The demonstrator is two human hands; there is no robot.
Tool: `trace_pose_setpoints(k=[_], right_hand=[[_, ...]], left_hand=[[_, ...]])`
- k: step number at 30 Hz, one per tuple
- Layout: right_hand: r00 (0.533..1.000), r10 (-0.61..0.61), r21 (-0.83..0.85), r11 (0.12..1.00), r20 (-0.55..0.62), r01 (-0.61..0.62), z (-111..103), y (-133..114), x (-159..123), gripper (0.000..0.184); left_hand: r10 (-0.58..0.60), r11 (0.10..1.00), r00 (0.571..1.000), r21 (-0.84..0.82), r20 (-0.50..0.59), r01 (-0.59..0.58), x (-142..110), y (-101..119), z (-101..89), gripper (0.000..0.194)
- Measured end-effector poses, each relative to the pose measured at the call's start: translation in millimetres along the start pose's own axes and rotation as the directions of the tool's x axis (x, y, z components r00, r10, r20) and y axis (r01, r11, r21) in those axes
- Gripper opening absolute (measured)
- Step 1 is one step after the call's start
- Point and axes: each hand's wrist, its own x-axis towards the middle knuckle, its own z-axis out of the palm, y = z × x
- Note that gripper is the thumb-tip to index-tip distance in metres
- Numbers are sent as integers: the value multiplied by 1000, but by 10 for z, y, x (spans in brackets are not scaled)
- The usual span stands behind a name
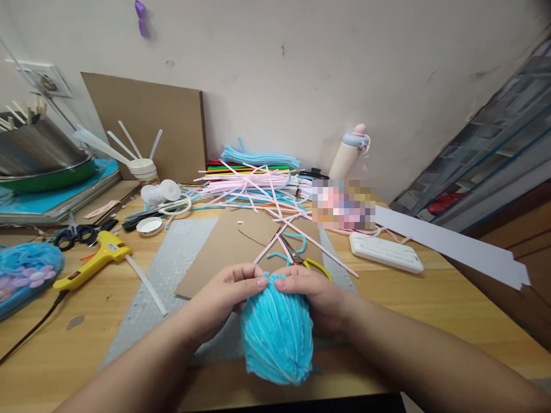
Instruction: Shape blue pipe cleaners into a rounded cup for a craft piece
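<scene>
A rounded bundle of bright blue pipe cleaners (278, 335) is held up over the near edge of the table, its strands running lengthwise. My left hand (235, 292) grips its top end from the left, thumb pressed on the strands. From the other side my right hand (316, 295) pinches the same top end, the two thumbs almost meeting. Fingers behind the bundle are hidden. Just beyond my hands lie scissors with yellow and orange handles (316, 268) and bent blue pipe cleaners (297, 236) on a piece of cardboard (215, 252).
A yellow glue gun (97, 261) and black-handled scissors (77, 232) lie at left. Pink pipe cleaners (249, 182) are heaped at the back. A white power strip (386, 252) and a leaning bottle (346, 154) are at right. A cutting mat (146, 292) lies under the cardboard.
</scene>
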Motion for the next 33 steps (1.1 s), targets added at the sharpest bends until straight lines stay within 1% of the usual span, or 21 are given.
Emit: trace_pose_setpoints(k=[1,3,5,7,9,10,12,15,17,19,21,23,25,26,27,28,30,32,33], right_hand=[[1000,7,20,1000,4,-7,-21,1,7,27],[998,60,64,996,7,-61,-61,2,17,25],[988,148,120,981,39,-151,-90,0,23,26],[970,222,171,957,95,-236,-102,-3,28,27],[960,256,202,940,117,-275,-107,-5,39,25],[959,262,214,936,108,-280,-112,-7,49,24],[967,248,254,934,53,-253,-133,-15,75,22],[988,149,342,932,-45,-125,-196,-35,115,25],[993,100,363,929,-54,-74,-240,-49,129,29],[995,88,351,934,-39,-69,-264,-55,131,33],[997,70,336,941,-41,-52,-262,-53,127,32],[998,-13,329,944,-64,34,-246,-48,127,24],[987,-123,316,937,-101,149,-233,-52,136,22],[978,-165,307,931,-129,197,-233,-60,145,24],[969,-187,298,927,-163,229,-236,-72,156,25],[962,-189,295,924,-199,243,-243,-87,170,26],[949,-167,308,918,-266,248,-260,-122,201,25],[946,-133,323,918,-295,230,-274,-154,230,24],[950,-118,319,924,-289,212,-278,-166,242,24]], left_hand=[[3,1000,1000,10,-1,-2,7,-1,-2,33],[1,1000,1000,23,-1,-1,18,-2,-5,34],[-11,999,1000,38,15,11,24,-6,-5,36],[-19,999,999,49,30,18,29,-15,-4,37],[-15,999,1000,35,22,14,39,-29,-1,37],[-10,1000,1000,14,9,9,48,-36,0,37],[-2,998,1000,-61,-30,0,69,-44,-4,36],[21,978,992,-202,-127,-47,103,-27,-32,34],[45,952,981,-288,-188,-99,125,-1,-65,34],[66,919,971,-364,-230,-149,150,23,-101,32],[64,885,960,-429,-273,-181,179,35,-131,25],[33,858,942,-474,-334,-198,206,35,-149,14],[-13,839,926,-508,-378,-195,221,31,-150,9],[-30,831,928,-525,-371,-183,222,29,-144,10],[-36,825,939,-540,-343,-166,219,27,-134,10],[-27,823,955,-550,-294,-146,211,24,-120,11],[19,828,987,-550,-161,-105,188,12,-89,11],[59,854,998,-516,-34,-68,162,-9,-59,14],[73,868,997,-492,11,-58,151,-22,-48,15]])
